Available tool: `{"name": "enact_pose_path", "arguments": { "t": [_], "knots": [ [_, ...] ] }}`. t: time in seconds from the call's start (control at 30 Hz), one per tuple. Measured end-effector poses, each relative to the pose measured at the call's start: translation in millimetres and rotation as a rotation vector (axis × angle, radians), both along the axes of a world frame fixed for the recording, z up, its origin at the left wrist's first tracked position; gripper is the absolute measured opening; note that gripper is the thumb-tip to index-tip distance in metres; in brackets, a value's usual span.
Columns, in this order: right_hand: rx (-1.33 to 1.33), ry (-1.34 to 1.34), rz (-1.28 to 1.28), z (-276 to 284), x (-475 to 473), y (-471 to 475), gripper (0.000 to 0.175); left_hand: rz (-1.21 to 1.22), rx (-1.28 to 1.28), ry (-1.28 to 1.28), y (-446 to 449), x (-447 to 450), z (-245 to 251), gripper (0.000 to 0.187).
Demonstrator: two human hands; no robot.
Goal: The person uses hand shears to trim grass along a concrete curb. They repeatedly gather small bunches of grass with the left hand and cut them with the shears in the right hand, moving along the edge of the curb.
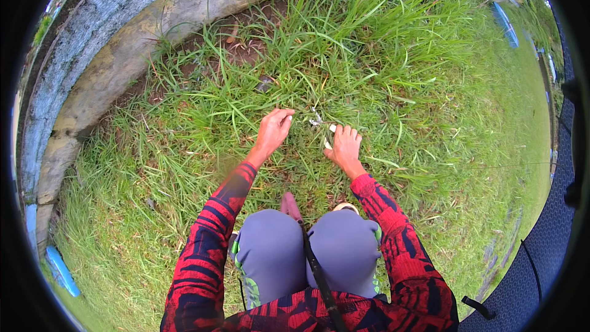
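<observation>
Over the grass, my left hand is held with thumb and fingertips close together; whether anything is between them cannot be told. My right hand reaches into the grass to the right, with small whitish pieces at its thumb and fingertips; whether it grips them is unclear. A crumpled silvery-white scrap lies in the grass between and just beyond the hands. Farther up, a dark flat piece rests among the blades. Below my hands are my bent knees, with a reddish pointed object between them.
A curved low concrete wall, painted blue on top, runs along the left and far side. Tall grass stands ahead near bare soil. Blue objects lie at lower left and upper right. Dark patterned material fills the right edge.
</observation>
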State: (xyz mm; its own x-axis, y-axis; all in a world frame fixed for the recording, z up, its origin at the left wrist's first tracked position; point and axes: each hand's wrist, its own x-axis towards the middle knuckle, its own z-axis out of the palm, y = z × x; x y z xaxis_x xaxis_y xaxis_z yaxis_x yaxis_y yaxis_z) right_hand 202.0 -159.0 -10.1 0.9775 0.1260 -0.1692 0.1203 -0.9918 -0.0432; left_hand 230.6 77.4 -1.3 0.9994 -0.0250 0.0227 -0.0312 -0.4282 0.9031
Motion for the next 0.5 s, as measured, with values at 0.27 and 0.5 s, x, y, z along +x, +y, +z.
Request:
{"name": "enact_pose_path", "arguments": {
  "t": [0.27,0.5],
  "knots": [
    [-0.004,0.229,0.051,-9.3,19.7,-2.9,0.059,0.028,-0.121,-0.041,-5.3,-9.3,-2.2,0.02],
    [0.09,0.171,0.081,0.5,16.2,-7.8,0.055,0.011,-0.015,0.019,8.6,-18.2,-5.7,0.017]
  ]
}}
